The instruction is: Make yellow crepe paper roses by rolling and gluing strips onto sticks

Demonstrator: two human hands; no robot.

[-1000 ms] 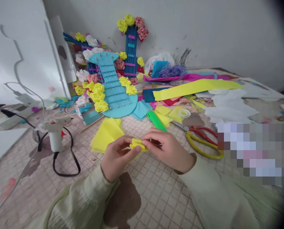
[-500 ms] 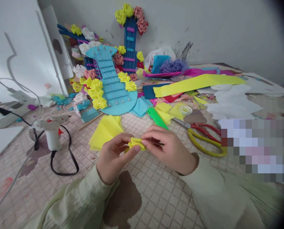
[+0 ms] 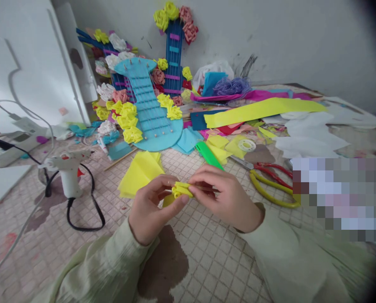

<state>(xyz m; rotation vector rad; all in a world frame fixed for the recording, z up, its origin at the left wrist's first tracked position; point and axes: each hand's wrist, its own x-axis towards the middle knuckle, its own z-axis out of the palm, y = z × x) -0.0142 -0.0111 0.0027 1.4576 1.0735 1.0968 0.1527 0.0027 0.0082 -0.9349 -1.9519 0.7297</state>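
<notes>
Far left on my feed, a white board [image 3: 24, 63] leaned on the wall. Right of it, nearer, a glue gun [image 3: 68, 170] stood upright on the table [image 3: 207, 261], and its black cord [image 3: 87, 212] looped on the near side. Behind, against the wall, I saw blue guitar shapes [image 3: 150, 107] with paper flowers [image 3: 128, 122] stuck along their edges. Yellow sheets [image 3: 140, 170] lay fanned just in front of the big guitar.

My left hand [image 3: 152, 210] was near centre, curled narrow. Thumb and forefinger pinched the left end of a paper roll [image 3: 181, 190], small, yellow and crumpled. The roll sat between both hands, lifted a little off the table, just near and right of the yellow sheets. My right hand [image 3: 227, 198] met it from the right, fingers closed tight on the roll's right end. A thin dark line showed under those fingers, but I couldn't tell what it was.

Just beyond the right hand lay a green stick [image 3: 208, 155], tilted. Further right came a tape roll [image 3: 247, 145], then scissors [image 3: 270, 183] with red and yellow handles, lying flat, near the right wrist but apart from it. Behind them a long yellow strip [image 3: 263, 109] crossed a heap of coloured scraps, with white paper [image 3: 311, 134] to its right. The far right was a blurred patch, unreadable.
</notes>
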